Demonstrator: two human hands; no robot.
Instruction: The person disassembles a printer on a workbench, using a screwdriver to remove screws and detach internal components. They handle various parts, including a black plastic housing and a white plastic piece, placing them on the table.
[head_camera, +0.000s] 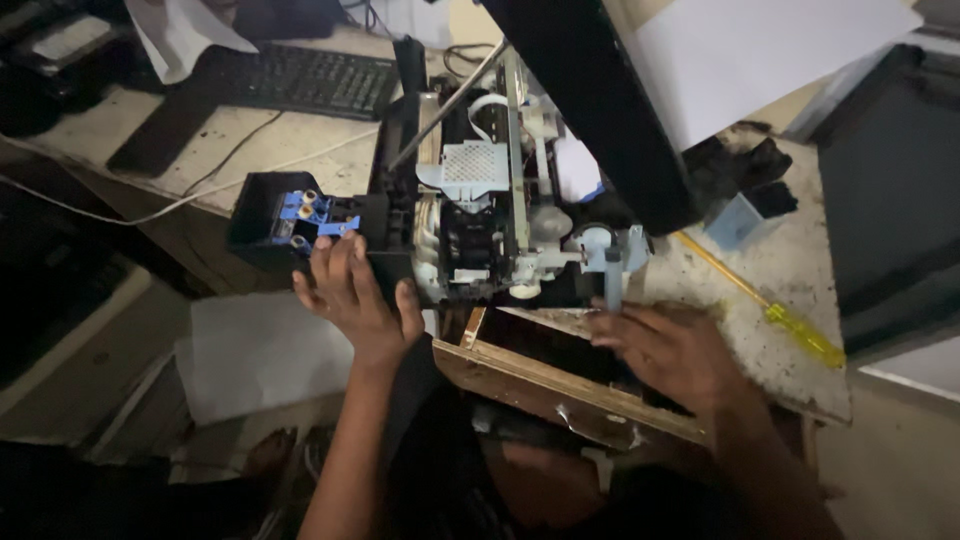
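Upper left of the frame: black keyboard (300, 78) and white cable (150, 210) lying on the pale tabletop (270, 150), well apart from the work.

Left of centre: black ink tank unit (270, 222) with blue caps (305, 210), hanging just beside the printer's left flank, seemingly swung outward for access. Left hand (355, 300) raised against it from below, fingers (330, 262) spread and laid on the tank's lower edge, thumb stretched toward the printer body; braced rather than gripped, apparently to steady the unit.

Centre: opened printer (480, 210), cover removed, grey carriage plate, white ribbon cable and white gears exposed; set at the front edge of the tabletop, above an open wooden drawer (540, 375), probably to bring the mechanism within reach. Dark raised scanner lid (600, 110) slanting across the upper centre, propped up clear of the mechanism.

Right of centre: right hand (670, 350) lying palm down at the printer's front right corner, just below a pale blue upright part (612, 262); fingers pointing left, loosely together, nothing visibly pinched; contact with the printer base not discernible.

Right: yellow-handled screwdriver (770, 312) lying diagonally on the speckled tabletop, near the right hand, set down within reach. Small pale blue box (735, 220) beyond it.
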